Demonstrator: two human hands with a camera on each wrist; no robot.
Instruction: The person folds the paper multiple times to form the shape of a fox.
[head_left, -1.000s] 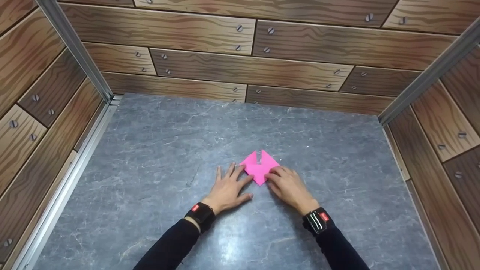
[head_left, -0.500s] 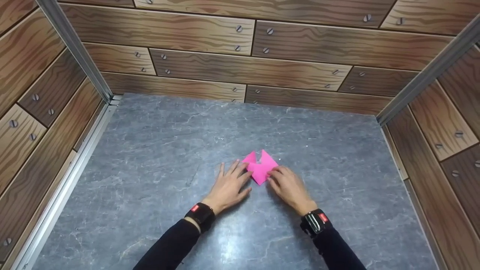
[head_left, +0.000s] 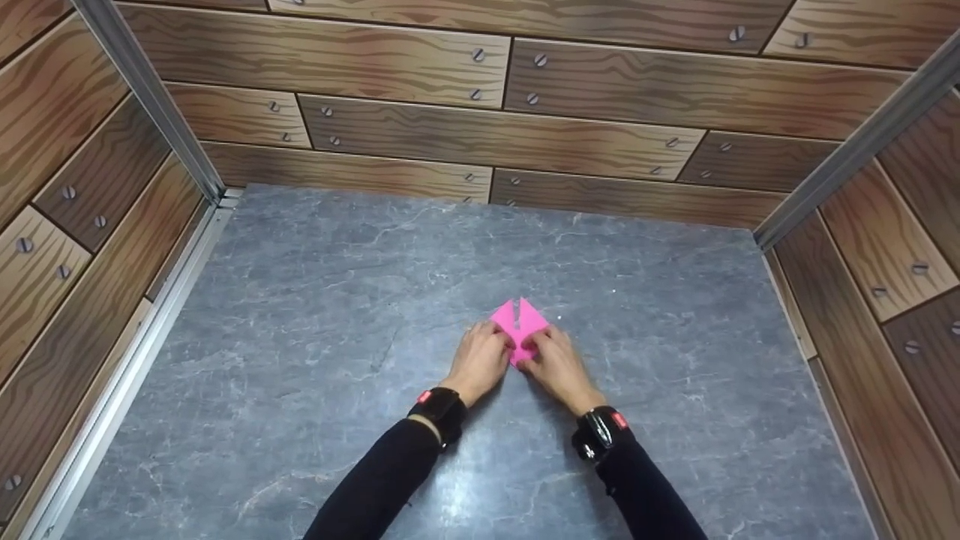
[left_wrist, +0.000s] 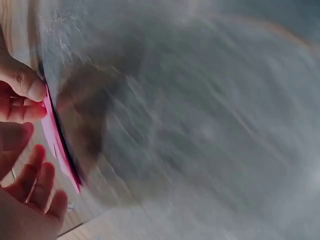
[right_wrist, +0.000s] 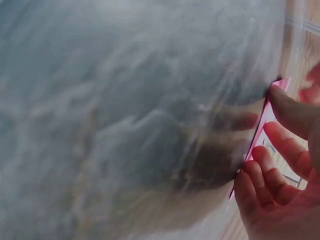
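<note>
A folded pink paper [head_left: 531, 319] lies on the grey surface between the hands, with two points at its far end and a narrow slit between them. My left hand [head_left: 480, 363] holds its left side with curled fingers. On the right side, my right hand [head_left: 561, 369] pinches the paper between thumb and fingers. The hands are close together and cover much of its lower half. Both wrist views show the paper edge-on: a thin pink strip [left_wrist: 54, 134] in the left one, a pink edge [right_wrist: 281, 83] in the right one.
The grey marbled tabletop [head_left: 360, 277] extends around the hands. Wood-patterned panels [head_left: 420, 127] stand at the back and both sides. Metal rails [head_left: 161, 112] run along the corners, and a pale rail [head_left: 142, 360] edges the left side.
My left hand has moved right and curled its spread fingers onto the paper. My right hand has shifted slightly left. The hands are closer together, and the paper's side parts have drawn inward.
</note>
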